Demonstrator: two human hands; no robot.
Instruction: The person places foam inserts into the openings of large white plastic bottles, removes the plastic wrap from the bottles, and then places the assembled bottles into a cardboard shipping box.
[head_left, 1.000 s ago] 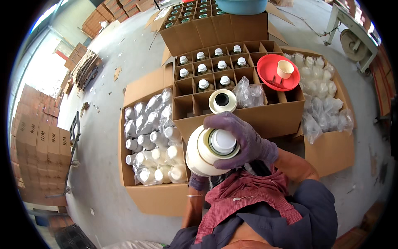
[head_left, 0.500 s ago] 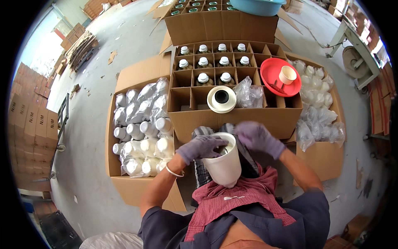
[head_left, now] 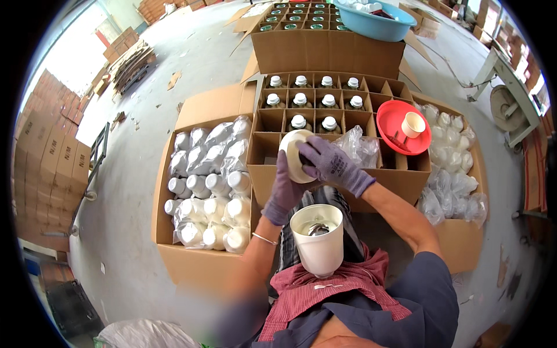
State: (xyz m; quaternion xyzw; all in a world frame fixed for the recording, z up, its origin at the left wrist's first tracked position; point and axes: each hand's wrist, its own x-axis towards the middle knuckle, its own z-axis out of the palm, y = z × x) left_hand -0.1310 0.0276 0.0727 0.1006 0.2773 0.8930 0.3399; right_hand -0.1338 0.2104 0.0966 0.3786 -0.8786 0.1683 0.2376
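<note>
Purple knit gloves cover both hands, and both are closed on a white lid point(head_left: 294, 155) held on edge above the front row of the divided carton point(head_left: 325, 124). The left hand point(head_left: 282, 191) cups the lid from below with fingers curled round its rim; the right hand point(head_left: 332, 165) grips its right side, fingers wrapped over the face. Below them, an open white jar point(head_left: 318, 239) stands upright in the person's lap, on a red checked cloth point(head_left: 325, 287), just apart from the left wrist.

Behind the lid, the carton's back cells hold 10 capped bottles point(head_left: 313, 100), while its front cells stand open. A crumpled clear bag point(head_left: 361, 146) fills the cell just right of the right hand. A red dish point(head_left: 400, 119) with a small cream cup point(head_left: 413, 123) rests on the carton's right corner. Left of the person, a cardboard box point(head_left: 200, 116) is packed with bagged white jars point(head_left: 209, 191); another box on the right holds more bagged jars point(head_left: 455, 168). A blue basin point(head_left: 377, 23) sits on the far carton.
</note>
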